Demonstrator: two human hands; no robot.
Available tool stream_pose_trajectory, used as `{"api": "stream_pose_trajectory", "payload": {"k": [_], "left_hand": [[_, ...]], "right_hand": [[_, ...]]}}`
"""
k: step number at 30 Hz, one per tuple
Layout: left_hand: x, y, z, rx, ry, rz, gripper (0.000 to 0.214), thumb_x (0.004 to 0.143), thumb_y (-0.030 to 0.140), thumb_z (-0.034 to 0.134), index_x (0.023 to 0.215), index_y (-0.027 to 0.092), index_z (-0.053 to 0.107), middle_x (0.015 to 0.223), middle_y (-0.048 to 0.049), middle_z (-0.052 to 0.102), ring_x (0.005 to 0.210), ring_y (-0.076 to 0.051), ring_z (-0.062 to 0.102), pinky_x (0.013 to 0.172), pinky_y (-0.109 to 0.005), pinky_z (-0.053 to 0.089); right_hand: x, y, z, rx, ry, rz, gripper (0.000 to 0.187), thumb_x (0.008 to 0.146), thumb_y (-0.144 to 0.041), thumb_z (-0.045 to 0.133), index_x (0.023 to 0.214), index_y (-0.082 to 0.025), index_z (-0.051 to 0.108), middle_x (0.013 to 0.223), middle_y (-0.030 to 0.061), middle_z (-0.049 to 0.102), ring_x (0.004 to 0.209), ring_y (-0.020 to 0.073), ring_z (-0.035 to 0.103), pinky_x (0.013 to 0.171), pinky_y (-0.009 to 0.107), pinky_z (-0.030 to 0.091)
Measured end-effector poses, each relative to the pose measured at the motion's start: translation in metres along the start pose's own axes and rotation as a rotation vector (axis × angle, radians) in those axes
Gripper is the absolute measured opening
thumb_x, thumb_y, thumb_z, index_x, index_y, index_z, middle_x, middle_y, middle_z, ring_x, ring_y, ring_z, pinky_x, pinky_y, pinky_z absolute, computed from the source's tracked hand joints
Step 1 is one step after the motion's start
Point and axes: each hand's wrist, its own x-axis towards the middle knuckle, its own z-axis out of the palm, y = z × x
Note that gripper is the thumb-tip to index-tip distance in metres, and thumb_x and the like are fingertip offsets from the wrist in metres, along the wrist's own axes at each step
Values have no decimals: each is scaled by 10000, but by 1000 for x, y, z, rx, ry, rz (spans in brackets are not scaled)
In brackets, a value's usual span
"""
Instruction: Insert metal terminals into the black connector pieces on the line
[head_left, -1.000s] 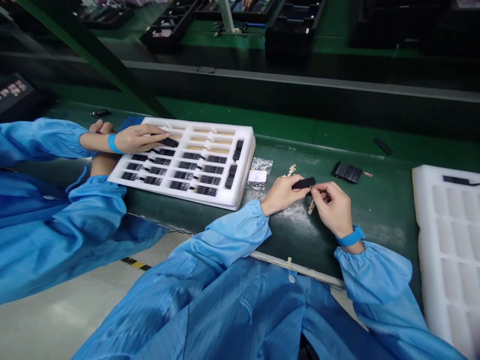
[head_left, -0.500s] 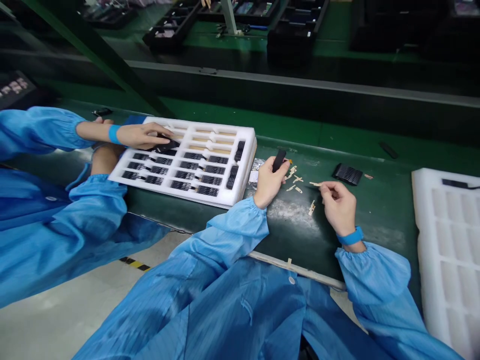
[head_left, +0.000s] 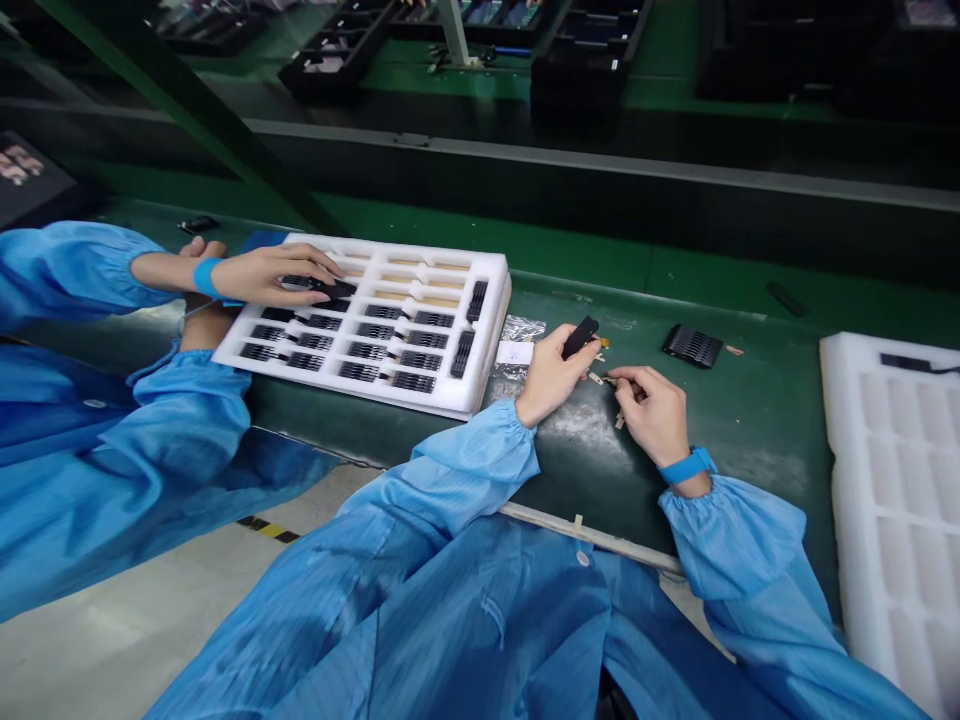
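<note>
My left hand (head_left: 553, 376) is closed around a small black rectangular part (head_left: 580, 337), whose upper end sticks out past the thumb. A bit of orange (head_left: 604, 343) shows just beyond its fingertips. My right hand (head_left: 654, 412) is closed in a pinch at a thin beige strip (head_left: 609, 380), close to the left fingertips. Another beige piece (head_left: 619, 420) lies under the right hand, partly hidden by the fingers. A clear plastic bag with a white label (head_left: 514, 353) lies left of my left hand.
A white foam tray (head_left: 486, 375) with black ribbed parts stands on the left, a co-worker's hand (head_left: 281, 275) over it. Another foam tray (head_left: 840, 400) is at the right edge. A black ribbed part (head_left: 692, 346) lies on the green bench (head_left: 750, 440). Black bins (head_left: 589, 60) stand behind.
My right hand has moved left with the beige strip, close to my left hand. My left hand has shifted slightly right, and the black part in it is tilted more.
</note>
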Motion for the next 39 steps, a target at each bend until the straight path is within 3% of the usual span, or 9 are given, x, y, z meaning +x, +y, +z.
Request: {"api": "stream_pose_trajectory", "payload": {"k": [6,9,14,18,20,24,29,34,39], "left_hand": [[-1,-2,1,-12,-38,0,236,873,366,663,946,144,629,718,24,593,541,-59,539,524,-186,427],[-2,-2,2,-87,-79,-55,267,852,370,696,947,134,615,726,19,598,564,-68,567,561,-197,468],[-6,-7,6,-274,-276,-241,344,812,368,751,987,112,602,745,13,606,612,-74,596,762,-295,545],[-5,-15,8,-370,-436,-350,355,778,352,789,933,93,601,813,-19,627,671,-72,595,818,-300,511],[0,-19,8,-398,-400,-328,346,790,355,775,940,102,593,815,-17,629,708,-80,601,815,-278,489],[10,-19,2,-234,-188,-101,326,861,395,701,996,117,596,724,-7,643,741,-106,617,803,-250,456],[6,-14,-5,86,-196,224,307,911,419,646,1017,132,626,828,-33,684,781,-125,650,806,-263,493],[3,-15,-11,554,-184,831,167,971,311,578,966,172,671,835,-28,677,878,-140,647,1076,-363,454],[4,-16,-12,710,-202,995,162,979,320,569,963,183,655,773,-12,635,788,-130,613,1080,-354,457]], "right_hand": [[2,0,-4,121,-92,-11,257,1012,-332,525,1070,-232,755,1036,52,749,906,205,694,843,343,521],[4,2,-8,222,-59,-9,254,1009,-336,539,1071,-233,761,1153,63,722,1031,213,677,926,363,517],[6,7,-12,410,15,222,335,1012,-442,528,1116,-187,718,947,66,742,642,140,632,648,301,522],[6,9,-13,517,115,304,348,987,-479,567,1128,-179,674,827,45,726,563,120,603,564,262,487],[6,8,-13,520,137,308,336,978,-478,585,1099,-178,675,805,40,719,553,114,594,554,252,478],[6,5,-14,524,145,310,327,975,-476,594,1073,-175,676,793,38,711,548,103,585,546,237,465],[5,3,-18,616,29,371,378,946,-529,618,870,-164,681,712,40,680,483,92,555,465,217,418],[5,3,-26,740,-233,529,427,875,-569,691,810,-148,705,689,42,644,411,73,466,337,197,280],[6,4,-27,842,-342,634,373,801,-505,786,739,-168,639,525,-30,507,380,57,370,342,181,231]]}}
